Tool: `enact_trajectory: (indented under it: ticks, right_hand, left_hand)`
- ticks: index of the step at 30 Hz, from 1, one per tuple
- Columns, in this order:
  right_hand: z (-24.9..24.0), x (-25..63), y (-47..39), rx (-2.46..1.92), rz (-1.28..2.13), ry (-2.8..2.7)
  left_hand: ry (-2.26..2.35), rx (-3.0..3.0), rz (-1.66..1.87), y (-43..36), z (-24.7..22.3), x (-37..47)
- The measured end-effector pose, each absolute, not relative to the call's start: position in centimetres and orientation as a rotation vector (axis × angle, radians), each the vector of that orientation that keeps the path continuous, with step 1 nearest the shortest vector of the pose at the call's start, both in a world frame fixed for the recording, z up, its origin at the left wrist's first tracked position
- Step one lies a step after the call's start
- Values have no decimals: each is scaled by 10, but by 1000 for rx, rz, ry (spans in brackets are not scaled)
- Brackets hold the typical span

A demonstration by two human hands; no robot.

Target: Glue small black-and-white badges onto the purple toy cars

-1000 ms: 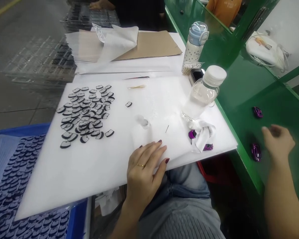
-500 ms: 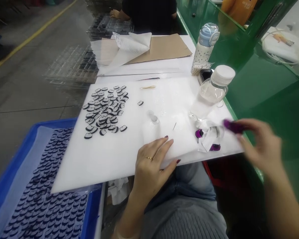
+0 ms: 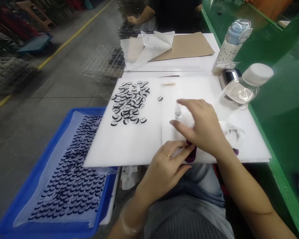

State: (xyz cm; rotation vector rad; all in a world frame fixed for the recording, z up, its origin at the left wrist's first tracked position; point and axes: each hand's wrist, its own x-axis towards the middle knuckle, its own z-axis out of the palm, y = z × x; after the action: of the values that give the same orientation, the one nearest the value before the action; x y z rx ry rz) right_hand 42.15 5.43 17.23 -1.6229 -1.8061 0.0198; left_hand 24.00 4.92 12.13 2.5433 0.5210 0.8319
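Observation:
My left hand (image 3: 168, 164) is at the front edge of the white board (image 3: 129, 146), its fingers pressed on a small glossy purple piece (image 3: 191, 155). My right hand (image 3: 205, 129) hovers above the board with thumb and index finger spread apart. Between those fingertips in the picture stands a small clear vial (image 3: 178, 113); I see no contact. A thin dark needle-like stick (image 3: 192, 125) is partly hidden by the right hand. To the left lies a pile of small black-edged curved pieces (image 3: 129, 103), with a single curved piece (image 3: 159, 98) apart from it.
A large clear bottle (image 3: 244, 89) with a white cap, cotton swabs (image 3: 220, 68) and a dotted drink bottle (image 3: 230, 43) line the right side. White tissue (image 3: 235, 132) lies near the right forearm. At left, a blue tray (image 3: 64, 132) holds many dark pieces. A person sits opposite.
My right hand has come from the right edge to the vial and no longer holds a purple piece. A purple piece is now under my left fingers. The view has turned left.

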Motion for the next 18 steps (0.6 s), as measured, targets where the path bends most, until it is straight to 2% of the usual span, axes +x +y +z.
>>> enact_trajectory:
  ticks: [2, 7, 9, 14, 18]
  right_hand:
    - [180, 418, 58, -1570, 187, -1829]
    - [178, 418, 27, -1212, 436, -1365]
    - [175, 419, 16, -1155, 409, -1328]
    - [186, 426, 6, -1073, 70, -1295]
    - [176, 439, -4, -1084, 361, -1195]
  left_hand:
    - [388, 2555, 745, 62, 129, 240]
    - [322, 2480, 733, 71, 137, 254]
    - [372, 2468, 777, 71, 134, 260]
    - [448, 2418, 945, 71, 120, 269]
    - [511, 2394, 983, 68, 116, 273]
